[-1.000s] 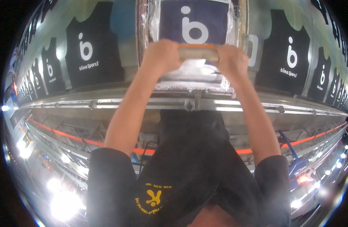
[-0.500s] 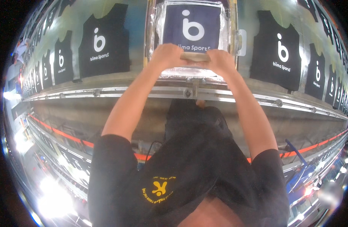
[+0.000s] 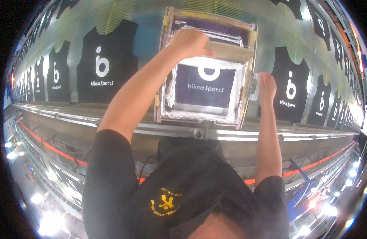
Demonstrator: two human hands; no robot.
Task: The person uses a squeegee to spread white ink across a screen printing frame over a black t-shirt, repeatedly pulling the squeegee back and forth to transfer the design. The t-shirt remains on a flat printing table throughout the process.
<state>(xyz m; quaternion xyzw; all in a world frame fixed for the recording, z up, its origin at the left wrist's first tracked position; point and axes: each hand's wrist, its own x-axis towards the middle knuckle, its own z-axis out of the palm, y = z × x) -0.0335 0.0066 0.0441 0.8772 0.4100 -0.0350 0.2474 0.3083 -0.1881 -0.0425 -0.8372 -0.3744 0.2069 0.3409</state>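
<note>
A screen printing frame (image 3: pixel 162 87) with a dark mesh window and white ink smeared round its edges lies in front of me. Across its upper part stands a squeegee (image 3: pixel 231 52) with a pale, wide handle. My left hand (image 3: pixel 189 42) is closed round the squeegee's left end. At the right side of the frame, my right hand (image 3: pixel 267 85) is closed in a fist against the small light side handle (image 3: pixel 254 87); its fingertips are partly hidden. White lettering shows through the mesh below the squeegee.
Dark sleeveless shirt pieces with white prints, one to the left (image 3: pixel 105 65) and one to the right (image 3: pixel 290 83), lie along the long pale table, with several more beyond. A metal rail (image 3: pixel 239 133) runs along its near edge. Behind me are an orange-red strip and bright lamps.
My right hand has let go of the squeegee and moved to the frame's right side. The squeegee, in my left hand, is now farther up the mesh. My view has shifted, and the frame looks slightly turned.
</note>
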